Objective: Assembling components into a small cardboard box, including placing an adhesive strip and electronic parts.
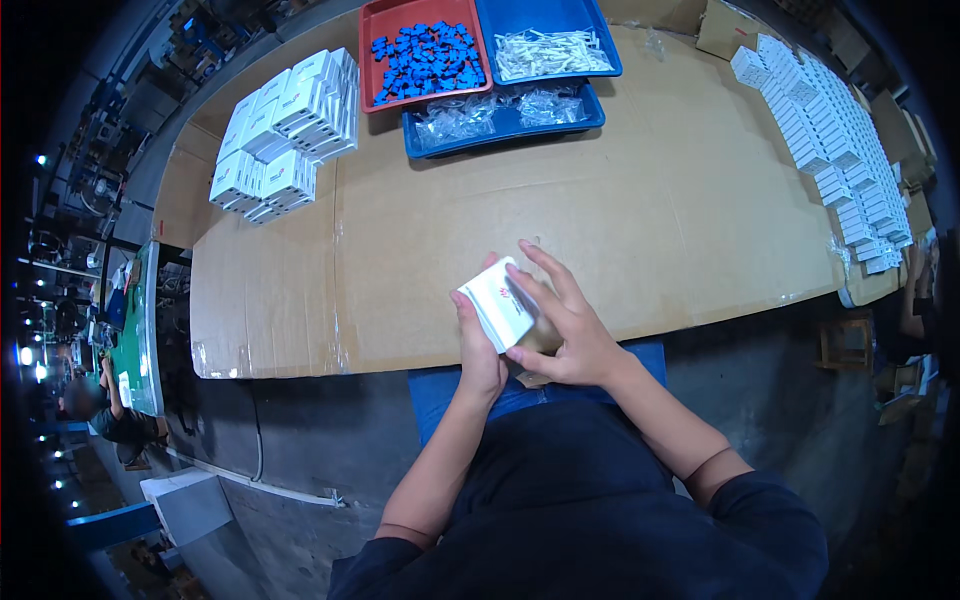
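Observation:
Just above the near edge of the table, a small white box with a red mark is held tilted between my hands. My left hand wraps round its left side, thumb along the edge and fingers partly hidden behind it. On the other side, my right hand grips the box by its right side. The right thumb presses the lower corner and a fingertip meets the upper edge, while another finger stretches away from it. Whether anything is inside the box cannot be seen.
White boxes are stacked at the left. At the back stand a red tray of blue pieces and two blue trays with white sticks and clear plastic packets. Many small white boxes line the right side. Another person sits at far left.

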`<act>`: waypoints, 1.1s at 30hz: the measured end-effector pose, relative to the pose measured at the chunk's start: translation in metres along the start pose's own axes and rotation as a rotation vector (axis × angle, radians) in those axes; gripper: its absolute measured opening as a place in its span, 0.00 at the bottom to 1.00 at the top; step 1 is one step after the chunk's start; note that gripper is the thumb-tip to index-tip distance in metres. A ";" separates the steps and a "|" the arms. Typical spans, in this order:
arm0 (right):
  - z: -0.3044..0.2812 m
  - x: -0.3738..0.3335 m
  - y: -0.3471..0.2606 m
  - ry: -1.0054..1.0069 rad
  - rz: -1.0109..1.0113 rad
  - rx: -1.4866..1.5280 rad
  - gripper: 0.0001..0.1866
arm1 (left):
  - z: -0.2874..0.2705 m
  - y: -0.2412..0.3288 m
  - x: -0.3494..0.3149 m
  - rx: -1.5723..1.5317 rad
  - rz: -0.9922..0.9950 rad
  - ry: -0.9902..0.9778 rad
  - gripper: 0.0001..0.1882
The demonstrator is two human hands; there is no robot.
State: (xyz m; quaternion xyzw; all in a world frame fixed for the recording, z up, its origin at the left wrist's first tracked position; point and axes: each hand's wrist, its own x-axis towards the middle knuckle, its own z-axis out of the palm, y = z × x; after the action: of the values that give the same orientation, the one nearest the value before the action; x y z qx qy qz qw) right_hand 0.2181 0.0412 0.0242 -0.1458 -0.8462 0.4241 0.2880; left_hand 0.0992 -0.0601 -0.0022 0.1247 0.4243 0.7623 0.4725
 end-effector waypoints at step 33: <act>0.021 0.000 0.021 0.229 -0.040 0.378 0.40 | 0.010 -0.014 -0.016 -0.033 -0.203 -0.124 0.46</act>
State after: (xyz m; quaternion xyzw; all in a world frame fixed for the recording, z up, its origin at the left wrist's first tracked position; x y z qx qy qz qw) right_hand 0.2049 0.0402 -0.0022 -0.1199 -0.7162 0.5499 0.4127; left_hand 0.1223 -0.0658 -0.0035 0.1200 0.3920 0.7083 0.5746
